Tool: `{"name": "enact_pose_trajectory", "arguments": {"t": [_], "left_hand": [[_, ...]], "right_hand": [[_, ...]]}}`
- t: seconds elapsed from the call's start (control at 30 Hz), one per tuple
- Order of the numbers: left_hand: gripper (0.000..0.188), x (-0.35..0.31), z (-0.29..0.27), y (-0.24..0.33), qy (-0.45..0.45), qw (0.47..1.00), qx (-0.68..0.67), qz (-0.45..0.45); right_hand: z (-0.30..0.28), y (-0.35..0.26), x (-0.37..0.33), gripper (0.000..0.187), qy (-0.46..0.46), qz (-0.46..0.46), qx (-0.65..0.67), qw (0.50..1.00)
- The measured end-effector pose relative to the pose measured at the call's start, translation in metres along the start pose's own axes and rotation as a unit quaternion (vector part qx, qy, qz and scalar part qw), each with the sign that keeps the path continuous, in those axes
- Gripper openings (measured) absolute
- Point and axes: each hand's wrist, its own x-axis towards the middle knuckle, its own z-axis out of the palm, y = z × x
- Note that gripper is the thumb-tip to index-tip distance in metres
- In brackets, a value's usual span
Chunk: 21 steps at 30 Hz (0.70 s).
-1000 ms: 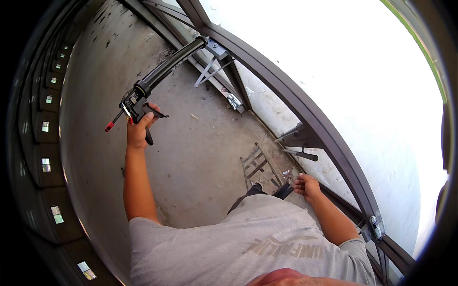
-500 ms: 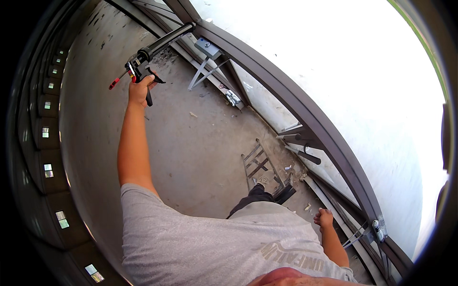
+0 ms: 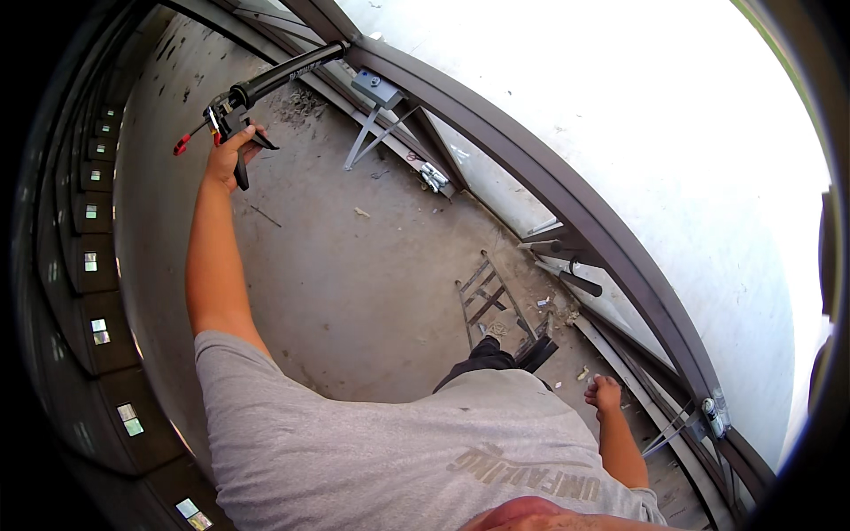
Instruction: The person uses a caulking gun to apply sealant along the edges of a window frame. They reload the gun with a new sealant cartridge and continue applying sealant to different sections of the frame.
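Note:
My left hand (image 3: 232,161) is stretched far forward and wrapped around the handle of a black caulking gun (image 3: 288,75) with red tips at its rear rod. The gun's barrel slants up to the right. Its front end meets the dark brown frame beam (image 3: 531,159) near a corner joint, though I cannot tell whether it touches. Low at the right, beside the same framework, my right hand (image 3: 606,395) is closed with its fingers curled. What it holds, if anything, is hidden.
Below me, a metal step ladder (image 3: 487,296) stands on the concrete floor (image 3: 328,257). A grey bracket (image 3: 377,88) with struts is fixed by the beam. Several silvery tubes (image 3: 434,177) lie on a ledge. A cartridge (image 3: 713,418) rests at the beam's lower right. Bright sheeting (image 3: 655,133) spreads beyond.
My left hand and the caulking gun have shifted left and slightly up, with the barrel end still near the beam. My right hand stays closed in nearly the same place.

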Motion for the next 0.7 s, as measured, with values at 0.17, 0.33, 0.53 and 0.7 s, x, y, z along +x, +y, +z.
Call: {"name": "enact_pose_trajectory", "arguments": {"t": [0.17,0.33,0.53,0.7], "left_hand": [[0.025,0.006,-0.007,-0.003,-0.031,0.999,0.006,0.016],[0.029,0.008,-0.008,-0.010,-0.031,0.999,0.014,0.018],[0.028,0.004,-0.007,-0.025,-0.019,1.000,-0.012,0.016],[0.028,-0.012,0.003,-0.024,-0.012,1.000,-0.008,0.013]], "right_hand": [[-0.002,-0.004,0.004,0.022,-0.001,-0.006,0.000,1.000],[-0.002,-0.015,-0.007,0.022,0.009,0.000,-0.006,1.000],[0.004,-0.018,-0.011,0.020,0.004,0.007,-0.001,1.000],[0.008,-0.017,-0.010,0.020,-0.003,0.002,-0.003,1.000]]}}
